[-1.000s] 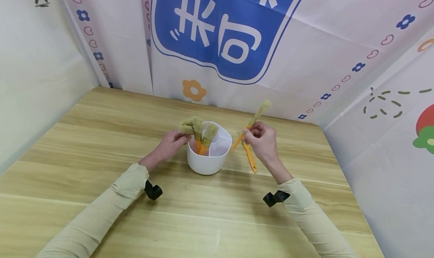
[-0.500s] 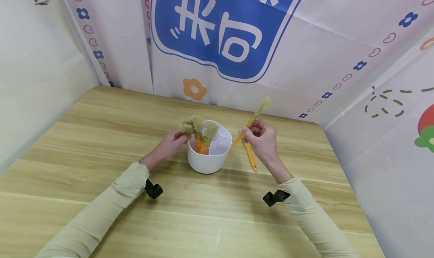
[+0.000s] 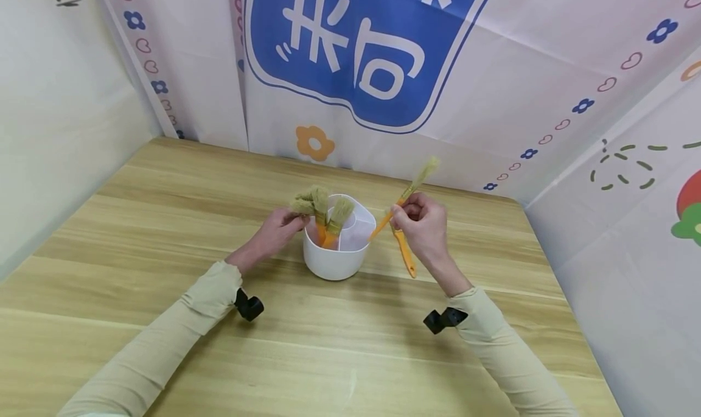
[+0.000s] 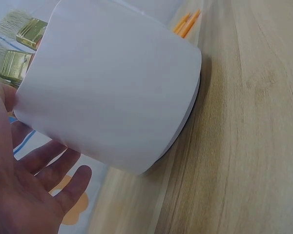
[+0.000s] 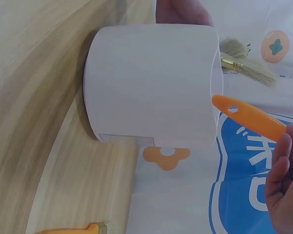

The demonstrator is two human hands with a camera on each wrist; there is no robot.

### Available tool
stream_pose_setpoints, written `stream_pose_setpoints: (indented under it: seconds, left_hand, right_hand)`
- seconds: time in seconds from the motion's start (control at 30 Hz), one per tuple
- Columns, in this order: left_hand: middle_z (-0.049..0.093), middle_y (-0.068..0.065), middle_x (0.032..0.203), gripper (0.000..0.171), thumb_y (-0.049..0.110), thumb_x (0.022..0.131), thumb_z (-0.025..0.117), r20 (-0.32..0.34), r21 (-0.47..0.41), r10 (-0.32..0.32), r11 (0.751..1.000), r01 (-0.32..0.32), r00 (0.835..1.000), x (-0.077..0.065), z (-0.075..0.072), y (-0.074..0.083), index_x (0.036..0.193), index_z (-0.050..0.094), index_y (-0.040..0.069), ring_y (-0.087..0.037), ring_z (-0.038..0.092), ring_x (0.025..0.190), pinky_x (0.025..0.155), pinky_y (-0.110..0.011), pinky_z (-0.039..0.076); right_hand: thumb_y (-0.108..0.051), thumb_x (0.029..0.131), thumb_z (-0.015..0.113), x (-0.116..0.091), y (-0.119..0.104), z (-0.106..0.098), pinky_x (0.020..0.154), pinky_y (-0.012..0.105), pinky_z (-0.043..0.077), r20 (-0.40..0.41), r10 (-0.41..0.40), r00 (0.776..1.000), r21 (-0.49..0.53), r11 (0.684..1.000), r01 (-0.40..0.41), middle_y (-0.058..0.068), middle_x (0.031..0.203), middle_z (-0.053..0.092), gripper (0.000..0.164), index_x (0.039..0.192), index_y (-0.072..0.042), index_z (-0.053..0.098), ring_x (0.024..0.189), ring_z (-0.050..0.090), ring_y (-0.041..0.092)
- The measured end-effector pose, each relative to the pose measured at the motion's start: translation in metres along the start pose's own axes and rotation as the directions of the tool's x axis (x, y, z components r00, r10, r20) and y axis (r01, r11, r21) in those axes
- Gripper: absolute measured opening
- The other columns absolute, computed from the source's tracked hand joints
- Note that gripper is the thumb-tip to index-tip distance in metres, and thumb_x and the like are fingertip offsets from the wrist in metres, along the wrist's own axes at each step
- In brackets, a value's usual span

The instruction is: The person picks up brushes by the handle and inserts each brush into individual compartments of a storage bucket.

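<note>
My left hand (image 3: 279, 231) grips the rim of a white round desk organizer (image 3: 335, 265) from its left side, with the thumb near the rim and the other fingers along the outer wall. Paintbrushes (image 3: 341, 215) with orange handles stand bristles-up in its left compartment. Right of it, my right hand (image 3: 424, 225) pinches another paintbrush (image 3: 406, 196), tilted with its bristles up and away. In the right wrist view, the tip of its orange handle (image 5: 254, 119) is right at the organizer's rim. Under the right hand, one more paintbrush (image 3: 405, 255) lies on the table.
The organizer's right compartment (image 3: 356, 237) shows bare white inside. A wooden tabletop (image 3: 306, 350) extends all around. Behind it hangs a printed cloth backdrop (image 3: 471, 112), and pale walls (image 3: 60, 137) close in the sides.
The right hand's paintbrush has shifted slightly left, its handle end now at the organizer's rim. The left hand keeps its grip in place.
</note>
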State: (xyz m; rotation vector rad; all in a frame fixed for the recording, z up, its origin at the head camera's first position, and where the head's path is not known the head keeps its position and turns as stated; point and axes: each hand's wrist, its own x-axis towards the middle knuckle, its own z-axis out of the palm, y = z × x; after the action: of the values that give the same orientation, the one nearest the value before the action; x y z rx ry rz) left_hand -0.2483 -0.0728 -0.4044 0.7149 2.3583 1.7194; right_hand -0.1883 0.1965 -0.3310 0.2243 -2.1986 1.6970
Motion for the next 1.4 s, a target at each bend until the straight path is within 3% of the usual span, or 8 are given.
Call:
stream_pose_setpoints:
  seconds: [0.23, 0.4, 0.63, 1.07, 1.23, 1.4]
  left_hand:
    - [0.057, -0.025, 0.125, 0.035, 0.014, 0.097, 0.044, -0.004, -0.005, 0.000, 1.000, 0.000, 1.000, 0.000, 0.001, -0.001, 0.123, 0.054, -0.007, -0.033, 0.054, 0.114, 0.095, -0.049, 0.049]
    - [0.057, -0.026, 0.123, 0.034, 0.013, 0.097, 0.044, -0.002, -0.008, 0.011, 1.000, -0.011, 1.000, 0.000, 0.001, -0.004, 0.122, 0.054, -0.007, -0.033, 0.055, 0.113, 0.094, -0.048, 0.049]
    - [0.056, -0.026, 0.125, 0.036, 0.013, 0.097, 0.043, -0.001, -0.013, 0.006, 1.000, -0.006, 1.000, 0.000, 0.001, -0.006, 0.124, 0.053, -0.008, -0.035, 0.054, 0.115, 0.095, -0.050, 0.049]
    - [0.054, -0.027, 0.127, 0.036, 0.012, 0.097, 0.043, 0.000, -0.022, 0.006, 1.000, -0.006, 1.000, 0.000, 0.000, -0.005, 0.125, 0.052, -0.009, -0.035, 0.053, 0.116, 0.096, -0.051, 0.048]
    - [0.055, -0.028, 0.125, 0.036, 0.012, 0.097, 0.043, -0.008, -0.023, 0.006, 1.000, -0.006, 1.000, 0.000, 0.000, -0.005, 0.124, 0.052, -0.009, -0.035, 0.053, 0.115, 0.095, -0.050, 0.048]
    - [0.056, -0.028, 0.122, 0.035, 0.012, 0.097, 0.043, -0.012, -0.017, 0.013, 1.000, -0.013, 1.000, 0.001, 0.000, -0.004, 0.121, 0.054, -0.010, -0.035, 0.055, 0.113, 0.095, -0.049, 0.049]
  right_hand:
    - [0.001, 0.083, 0.060, -0.005, 0.003, 0.013, 0.051, 0.019, 0.049, 0.060, 0.052, 0.997, -0.038, 0.998, -0.050, -0.012, 0.056, 0.059, 0.007, 0.084, 0.005, 0.054, 0.051, 0.056, 0.003]
    - [-0.005, 0.084, 0.062, -0.011, 0.007, 0.023, 0.051, 0.020, 0.047, 0.117, 0.095, 0.989, -0.109, 0.991, -0.082, 0.000, 0.062, 0.062, 0.010, 0.088, 0.003, 0.058, 0.054, 0.057, 0.007]
    - [-0.012, 0.081, 0.065, -0.016, 0.009, 0.034, 0.054, 0.018, 0.042, 0.140, 0.061, 0.988, -0.274, 0.961, -0.021, 0.010, 0.065, 0.064, 0.011, 0.084, -0.002, 0.062, 0.058, 0.052, 0.010]
    - [-0.007, 0.080, 0.061, -0.021, 0.016, 0.045, 0.053, 0.018, 0.042, 0.223, 0.085, 0.971, -0.399, 0.917, 0.011, 0.002, 0.051, 0.054, 0.009, 0.085, -0.001, 0.065, 0.049, 0.046, 0.009]
    - [-0.014, 0.081, 0.064, -0.021, 0.012, 0.048, 0.052, 0.020, 0.043, 0.229, 0.129, 0.965, -0.491, 0.871, 0.000, 0.003, 0.054, 0.059, 0.012, 0.083, -0.003, 0.065, 0.051, 0.051, 0.009]
    - [-0.019, 0.080, 0.066, -0.019, 0.006, 0.051, 0.053, 0.021, 0.046, 0.240, 0.153, 0.959, -0.615, 0.788, 0.028, 0.005, 0.068, 0.069, 0.014, 0.081, -0.005, 0.068, 0.059, 0.059, 0.011]
